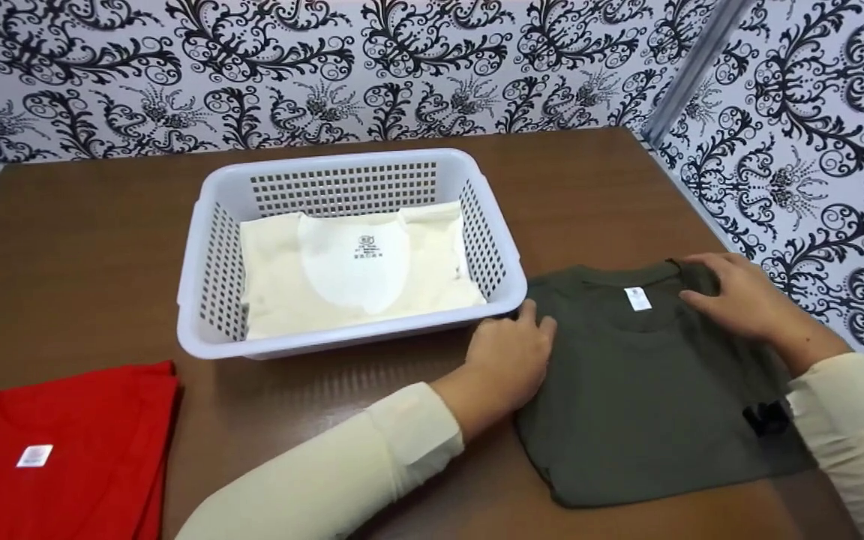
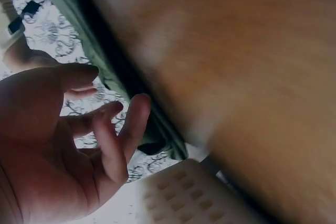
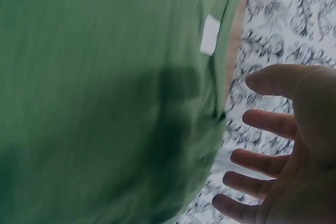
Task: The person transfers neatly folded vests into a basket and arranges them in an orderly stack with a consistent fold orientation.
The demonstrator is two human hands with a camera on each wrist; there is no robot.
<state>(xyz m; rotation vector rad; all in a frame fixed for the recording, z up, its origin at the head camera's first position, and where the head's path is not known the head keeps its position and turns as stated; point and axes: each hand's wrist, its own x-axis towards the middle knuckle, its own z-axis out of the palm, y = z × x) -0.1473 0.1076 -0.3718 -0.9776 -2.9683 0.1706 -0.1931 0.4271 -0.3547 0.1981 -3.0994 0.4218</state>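
Note:
A folded dark olive-green T-shirt point(image 1: 649, 405) lies at the right of the table, its neckline and white label toward the back wall. At its upper left edge, beside the basket's near right corner, is my left hand point(image 1: 511, 352). In the left wrist view the left hand's thumb and loosely bent fingers point(image 2: 113, 156) stand apart with nothing between them. My right hand point(image 1: 739, 300) is over the shirt's right shoulder, beside the collar. The right wrist view shows its fingers point(image 3: 257, 162) spread and holding nothing, with the green shirt point(image 3: 105, 77) just past the fingertips.
A white plastic basket point(image 1: 196, 300) stands mid-table, holding a folded cream garment point(image 1: 432, 262) with a printed pale neck panel. At the front left lies a folded red shirt point(image 1: 94, 435) with a white label. Patterned walls point(image 1: 432, 67) border the brown table point(image 1: 72, 247) behind and at right.

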